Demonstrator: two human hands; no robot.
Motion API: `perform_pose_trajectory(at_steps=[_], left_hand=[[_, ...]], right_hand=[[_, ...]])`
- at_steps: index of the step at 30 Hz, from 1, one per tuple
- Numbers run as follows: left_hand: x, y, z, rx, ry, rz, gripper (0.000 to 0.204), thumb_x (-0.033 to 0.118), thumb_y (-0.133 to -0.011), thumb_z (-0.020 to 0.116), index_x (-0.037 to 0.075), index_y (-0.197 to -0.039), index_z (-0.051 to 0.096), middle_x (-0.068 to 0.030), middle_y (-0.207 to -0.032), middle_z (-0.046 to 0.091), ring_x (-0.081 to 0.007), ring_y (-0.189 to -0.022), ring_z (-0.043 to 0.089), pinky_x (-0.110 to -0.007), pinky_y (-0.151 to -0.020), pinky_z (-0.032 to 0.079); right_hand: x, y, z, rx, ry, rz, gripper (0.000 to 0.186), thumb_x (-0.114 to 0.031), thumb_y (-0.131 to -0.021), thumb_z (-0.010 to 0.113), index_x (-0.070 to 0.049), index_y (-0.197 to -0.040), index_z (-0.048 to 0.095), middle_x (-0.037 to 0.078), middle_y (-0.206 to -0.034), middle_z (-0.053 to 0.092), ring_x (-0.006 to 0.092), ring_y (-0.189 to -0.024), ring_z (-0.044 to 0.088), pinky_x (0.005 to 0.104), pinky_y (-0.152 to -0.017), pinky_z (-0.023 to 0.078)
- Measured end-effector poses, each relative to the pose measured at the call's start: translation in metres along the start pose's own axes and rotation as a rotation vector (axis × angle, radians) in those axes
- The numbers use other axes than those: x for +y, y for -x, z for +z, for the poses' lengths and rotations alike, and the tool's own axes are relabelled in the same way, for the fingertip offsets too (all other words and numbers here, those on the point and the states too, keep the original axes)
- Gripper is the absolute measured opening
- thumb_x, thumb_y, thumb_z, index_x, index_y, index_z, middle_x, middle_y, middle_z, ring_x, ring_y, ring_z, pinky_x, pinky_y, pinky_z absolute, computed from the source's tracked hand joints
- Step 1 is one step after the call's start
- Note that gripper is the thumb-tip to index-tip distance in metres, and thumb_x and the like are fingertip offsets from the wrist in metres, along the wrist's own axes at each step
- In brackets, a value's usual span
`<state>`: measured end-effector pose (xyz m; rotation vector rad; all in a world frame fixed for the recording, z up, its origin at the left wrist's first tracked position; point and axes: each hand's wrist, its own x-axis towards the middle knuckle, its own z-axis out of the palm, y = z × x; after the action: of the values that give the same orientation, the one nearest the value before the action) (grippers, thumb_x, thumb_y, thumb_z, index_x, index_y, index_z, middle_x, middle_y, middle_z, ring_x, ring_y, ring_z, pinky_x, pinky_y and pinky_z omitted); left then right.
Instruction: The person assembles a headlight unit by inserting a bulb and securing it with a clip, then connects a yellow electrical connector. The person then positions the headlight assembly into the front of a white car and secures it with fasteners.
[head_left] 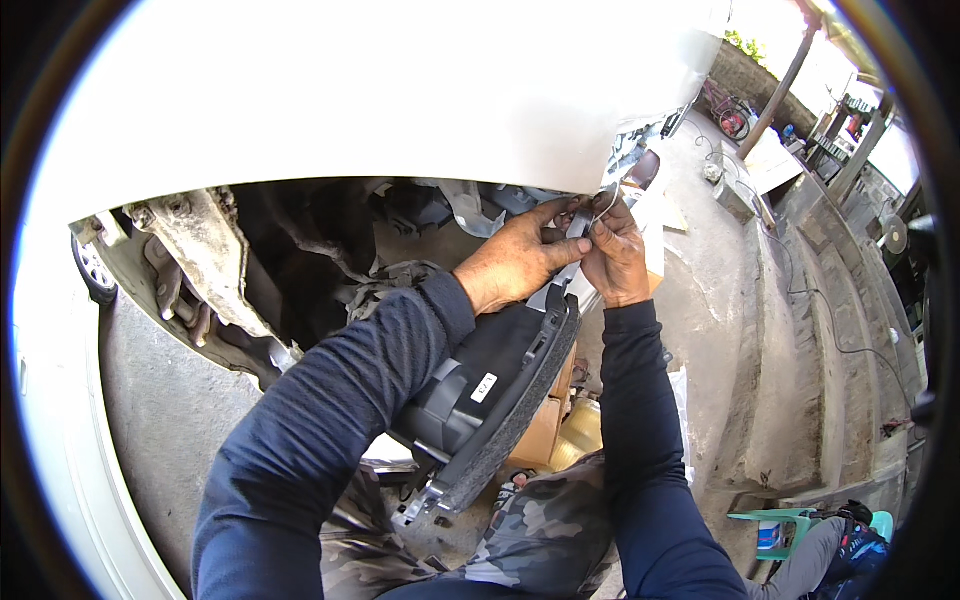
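Note:
A black plastic housing (490,365) with a felt-like edge strip and a small white label hangs at a slant below my hands, in front of the white car body panel (400,90). From its upper end a narrow grey strip (573,268) runs up between my hands. My left hand (520,255) is closed, its thumb and fingers on this strip just under the panel's lower corner. Close beside it, my right hand (615,255) is closed too, fingertips pinched at a thin pale wire (606,208). The fingertips partly hide what lies between them.
Behind my left forearm is the open wheel arch (290,240) with dirty suspension metal (195,240). Below the housing stand a cardboard box (540,435) and a yellowish container (580,435). Concrete steps (780,330) rise at right. A green stool (790,522) and a seated person's leg (810,560) are lower right.

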<state>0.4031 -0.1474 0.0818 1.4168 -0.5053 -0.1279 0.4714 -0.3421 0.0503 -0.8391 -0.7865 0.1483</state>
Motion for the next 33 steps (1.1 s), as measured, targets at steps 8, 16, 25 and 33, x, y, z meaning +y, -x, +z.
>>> perform_pose_trajectory(at_steps=[8,16,25,33], left_hand=[[-0.023,-0.004,0.0,0.183,-0.243,-0.001,0.07,0.025,-0.103,0.078,-0.004,-0.158,0.046,-0.0267,-0.141,0.066,-0.0305,-0.128,0.066,-0.039,-0.108,0.055],[-0.04,-0.003,0.002,0.263,-0.212,0.045,0.065,0.029,-0.098,0.081,-0.003,-0.149,0.056,-0.0265,-0.132,0.072,-0.0374,-0.12,0.071,-0.043,-0.104,0.056],[-0.036,-0.005,0.001,0.224,-0.242,0.078,0.053,0.03,-0.092,0.087,-0.007,-0.127,0.07,-0.0239,-0.122,0.077,-0.0328,-0.114,0.073,-0.041,-0.1,0.056],[-0.034,-0.006,-0.002,0.208,-0.197,0.085,0.053,0.027,-0.091,0.088,-0.007,-0.129,0.07,-0.0218,-0.124,0.077,-0.0314,-0.115,0.072,-0.041,-0.103,0.054]], right_hand=[[0.002,0.005,0.004,0.065,0.141,0.079,0.032,-0.002,-0.103,0.07,0.004,-0.134,0.06,0.019,-0.129,0.072,0.0288,-0.12,0.069,0.0405,-0.1,0.06],[-0.008,0.013,0.025,0.266,0.48,-0.006,0.036,0.003,-0.103,0.068,0.005,-0.137,0.056,0.019,-0.121,0.074,0.0194,-0.105,0.074,0.0306,-0.084,0.061],[-0.051,0.023,0.063,-0.065,2.177,-0.252,0.026,-0.006,-0.095,0.074,-0.007,-0.12,0.071,0.015,-0.109,0.064,0.0363,-0.088,0.071,0.0466,-0.074,0.059],[-0.059,0.018,0.059,-0.245,2.313,-0.337,0.021,-0.009,-0.085,0.076,-0.008,-0.106,0.074,0.01,-0.102,0.064,0.0311,-0.085,0.071,0.0442,-0.075,0.058]])
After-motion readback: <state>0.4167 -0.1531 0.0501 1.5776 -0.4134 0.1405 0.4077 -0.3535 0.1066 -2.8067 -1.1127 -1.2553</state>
